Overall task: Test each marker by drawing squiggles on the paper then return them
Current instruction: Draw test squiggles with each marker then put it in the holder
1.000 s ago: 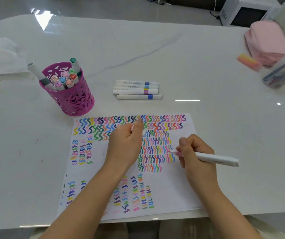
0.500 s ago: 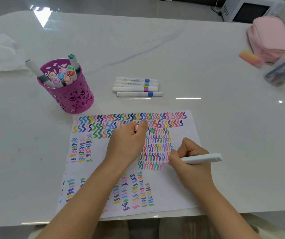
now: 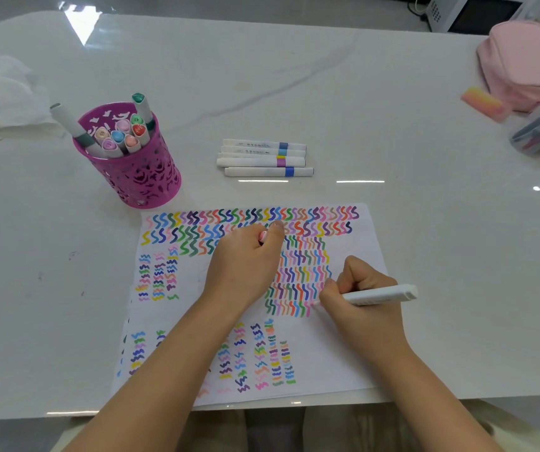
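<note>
Head view shows me the right hand (image 3: 360,308), its fingers (image 3: 356,278) curled tight round the white marker (image 3: 379,294). They hold it low on the barrel, and the nib touches the paper (image 3: 353,363) at the right end of a row of squiggles. The left hand (image 3: 245,262) rests on the sheet and pinches a small pink cap (image 3: 263,236), which I take to be this marker's own.

I judge the marker light and stiff: a smooth plastic barrel with a blunt, squared rear end and a soft felt tip that needs little pressure. A hold near the nib gives the best control, and mid-barrel would suit carrying it back. The paper is thin and would likely slide on the glossy, marble-veined surface (image 3: 425,223), so the resting hand matters.

Beyond the sheet, loose markers (image 3: 265,158) lie side by side, each with a coloured band. To their left a magenta cup (image 3: 141,177) with cut-out patterned walls holds more markers upright.
</note>
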